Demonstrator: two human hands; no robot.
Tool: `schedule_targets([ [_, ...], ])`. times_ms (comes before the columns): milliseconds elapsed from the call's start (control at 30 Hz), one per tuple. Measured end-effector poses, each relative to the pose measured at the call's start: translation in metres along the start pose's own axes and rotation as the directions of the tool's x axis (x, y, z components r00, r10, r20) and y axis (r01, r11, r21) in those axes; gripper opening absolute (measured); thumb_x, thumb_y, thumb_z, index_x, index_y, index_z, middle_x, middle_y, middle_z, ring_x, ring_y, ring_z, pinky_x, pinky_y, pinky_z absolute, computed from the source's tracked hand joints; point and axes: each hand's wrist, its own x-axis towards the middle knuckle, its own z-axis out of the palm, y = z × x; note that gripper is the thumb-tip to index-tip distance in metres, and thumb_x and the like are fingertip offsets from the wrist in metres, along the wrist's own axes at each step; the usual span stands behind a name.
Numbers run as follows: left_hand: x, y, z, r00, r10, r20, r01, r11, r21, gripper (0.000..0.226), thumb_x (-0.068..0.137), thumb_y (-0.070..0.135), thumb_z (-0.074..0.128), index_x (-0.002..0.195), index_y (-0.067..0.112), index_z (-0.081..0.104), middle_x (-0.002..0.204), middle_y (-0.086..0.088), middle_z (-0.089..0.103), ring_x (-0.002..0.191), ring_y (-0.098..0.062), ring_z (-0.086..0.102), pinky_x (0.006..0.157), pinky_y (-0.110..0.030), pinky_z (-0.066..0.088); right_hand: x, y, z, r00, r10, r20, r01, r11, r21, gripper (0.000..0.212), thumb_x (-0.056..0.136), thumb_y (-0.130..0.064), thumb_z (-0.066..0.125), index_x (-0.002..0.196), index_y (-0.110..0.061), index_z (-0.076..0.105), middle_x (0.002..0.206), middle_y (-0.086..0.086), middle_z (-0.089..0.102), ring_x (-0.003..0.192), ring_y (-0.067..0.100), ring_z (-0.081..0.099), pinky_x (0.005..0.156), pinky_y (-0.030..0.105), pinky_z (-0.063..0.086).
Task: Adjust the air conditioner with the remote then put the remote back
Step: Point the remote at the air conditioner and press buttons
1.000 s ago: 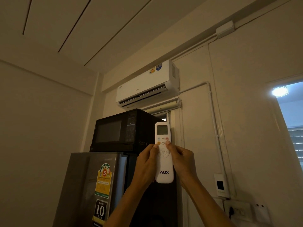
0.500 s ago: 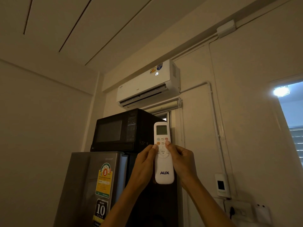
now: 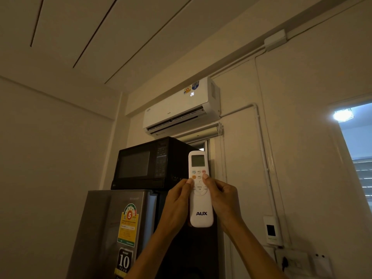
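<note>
A white remote (image 3: 201,208) marked AUX is held upright at arm's length, its small screen at the top. My left hand (image 3: 177,206) grips its left side and my right hand (image 3: 223,200) grips its right side. Both thumbs rest on the upper buttons, the right thumb just under a reddish button. The white air conditioner (image 3: 181,109) hangs high on the wall above, with a lit "26" on its front and its louvre slot showing.
A black microwave (image 3: 149,164) sits on a grey fridge (image 3: 112,234) with energy stickers, just left of my hands. A white wall holder (image 3: 271,230) and sockets (image 3: 291,262) are at the lower right. A window (image 3: 358,150) is on the right.
A lit "26" has appeared on the air conditioner's front, absent one second ago. My hands and the remote have hardly moved.
</note>
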Motion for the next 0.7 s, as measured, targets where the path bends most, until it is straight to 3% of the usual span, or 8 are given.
schedule_targets([
  [200, -0.0006, 0.0046, 0.0012, 1.000, 0.000, -0.002, 0.000, 1.000, -0.005, 0.020, 0.094, 0.021, 0.034, 0.091, 0.017, 0.053, 0.086, -0.006, 0.065, 0.068, -0.008, 0.068, 0.058, -0.018, 0.056, -0.0017, -0.0045, -0.0001, 1.000, 0.000, -0.002, 0.000, 1.000, 0.007, 0.010, 0.083, -0.032, 0.058, 0.073, -0.029, 0.059, 0.070, -0.011, 0.065, 0.050, 0.001, 0.065, 0.043, 0.011, 0.049],
  [400, -0.0027, 0.0044, 0.0015, 1.000, -0.002, -0.012, 0.002, 1.000, -0.011, 0.020, 0.093, 0.022, 0.035, 0.095, 0.015, 0.054, 0.089, -0.008, 0.065, 0.071, -0.010, 0.069, 0.059, -0.018, 0.056, -0.0021, -0.0031, 0.0002, 1.000, 0.004, -0.020, -0.004, 1.000, -0.021, 0.009, 0.082, -0.034, 0.058, 0.078, -0.027, 0.060, 0.076, -0.005, 0.067, 0.064, 0.010, 0.067, 0.053, 0.021, 0.053],
  [567, -0.0040, 0.0060, 0.0012, 1.000, 0.006, -0.005, -0.006, 1.000, -0.025, 0.019, 0.094, 0.021, 0.035, 0.091, 0.019, 0.054, 0.087, -0.006, 0.065, 0.069, -0.008, 0.069, 0.057, -0.017, 0.055, -0.0043, -0.0049, 0.0009, 1.000, -0.004, -0.026, 0.004, 1.000, -0.010, 0.008, 0.083, -0.032, 0.058, 0.076, -0.027, 0.059, 0.074, -0.008, 0.065, 0.061, 0.007, 0.065, 0.045, 0.011, 0.050],
  [700, -0.0044, 0.0065, -0.0001, 1.000, 0.013, -0.015, -0.013, 1.000, -0.021, 0.019, 0.093, 0.022, 0.035, 0.091, 0.021, 0.054, 0.087, -0.005, 0.066, 0.070, -0.008, 0.069, 0.057, -0.017, 0.055, -0.0050, -0.0055, 0.0023, 0.999, -0.010, -0.034, 0.009, 1.000, -0.019, 0.010, 0.083, -0.034, 0.058, 0.076, -0.027, 0.059, 0.074, -0.007, 0.066, 0.061, 0.007, 0.066, 0.045, 0.012, 0.050],
])
